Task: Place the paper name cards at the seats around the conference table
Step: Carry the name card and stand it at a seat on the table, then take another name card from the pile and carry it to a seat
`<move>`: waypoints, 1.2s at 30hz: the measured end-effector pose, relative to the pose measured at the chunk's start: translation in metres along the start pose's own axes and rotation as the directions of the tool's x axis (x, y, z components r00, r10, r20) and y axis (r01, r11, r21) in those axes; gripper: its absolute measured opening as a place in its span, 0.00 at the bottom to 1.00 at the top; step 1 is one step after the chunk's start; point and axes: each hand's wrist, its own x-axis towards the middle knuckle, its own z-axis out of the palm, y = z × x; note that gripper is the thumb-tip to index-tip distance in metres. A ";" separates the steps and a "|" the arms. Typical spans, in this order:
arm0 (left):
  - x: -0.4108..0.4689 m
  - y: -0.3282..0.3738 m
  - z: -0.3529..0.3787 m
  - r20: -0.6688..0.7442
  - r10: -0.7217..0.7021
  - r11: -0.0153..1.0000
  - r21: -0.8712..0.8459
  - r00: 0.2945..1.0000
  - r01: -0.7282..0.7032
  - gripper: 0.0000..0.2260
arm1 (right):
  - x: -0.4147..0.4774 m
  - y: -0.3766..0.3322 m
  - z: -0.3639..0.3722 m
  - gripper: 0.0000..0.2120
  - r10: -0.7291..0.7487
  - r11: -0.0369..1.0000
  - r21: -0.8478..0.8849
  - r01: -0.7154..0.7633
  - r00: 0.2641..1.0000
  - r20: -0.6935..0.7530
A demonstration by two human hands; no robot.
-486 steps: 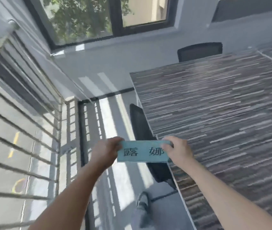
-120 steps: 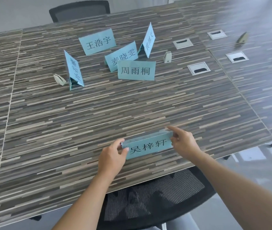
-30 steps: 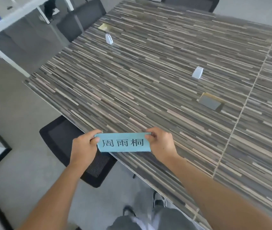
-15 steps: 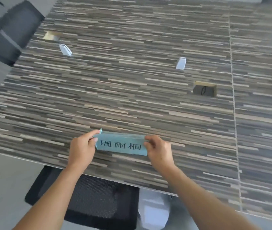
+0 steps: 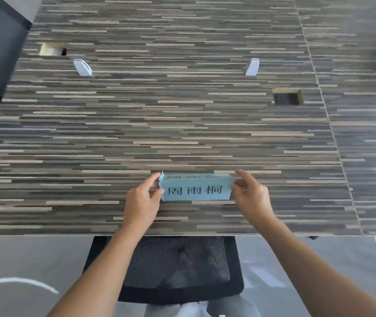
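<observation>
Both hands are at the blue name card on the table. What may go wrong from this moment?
1. The light blue folded paper name card is held only at its ends by the left grip and right grip. On release, the thin paper might splay flat or tip over.
2. It sits fairly near the edge of the striped wood-pattern table, above the black mesh chair. A forearm pulling back might brush it off.
</observation>
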 end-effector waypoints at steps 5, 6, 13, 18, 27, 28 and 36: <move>-0.039 -0.037 -0.041 -0.084 -0.058 0.998 -0.038 0.995 0.055 0.21 | -0.021 -0.010 -0.013 0.17 0.013 0.998 0.057 -0.002 0.981 -0.195; -0.050 -0.048 -0.050 -0.114 -0.085 0.996 -0.050 0.990 0.080 0.20 | -0.024 -0.015 -0.011 0.16 -0.009 0.997 0.068 0.026 0.971 -0.238; -0.122 -0.140 -0.117 -0.300 -0.281 0.953 -0.197 0.912 0.229 0.14 | -0.062 -0.083 0.082 0.14 -0.324 0.946 -0.039 0.322 0.942 -0.093; -0.146 -0.207 -0.177 -0.398 -0.359 0.921 -0.297 0.844 0.251 0.13 | -0.101 -0.162 0.177 0.15 -0.421 0.899 -0.055 0.433 0.894 0.153; -0.137 -0.354 -0.335 -0.453 -0.413 0.887 -0.399 0.790 0.234 0.16 | -0.170 -0.317 0.377 0.15 -0.423 0.906 0.103 0.411 0.868 0.260; -0.133 -0.369 -0.354 -0.455 -0.404 0.890 -0.395 0.793 0.227 0.15 | -0.177 -0.334 0.396 0.15 -0.427 0.904 0.109 0.413 0.864 0.266; -0.063 -0.445 -0.461 -0.431 -0.362 0.906 -0.372 0.827 0.203 0.15 | -0.181 -0.442 0.498 0.14 -0.384 0.920 0.164 0.354 0.898 0.215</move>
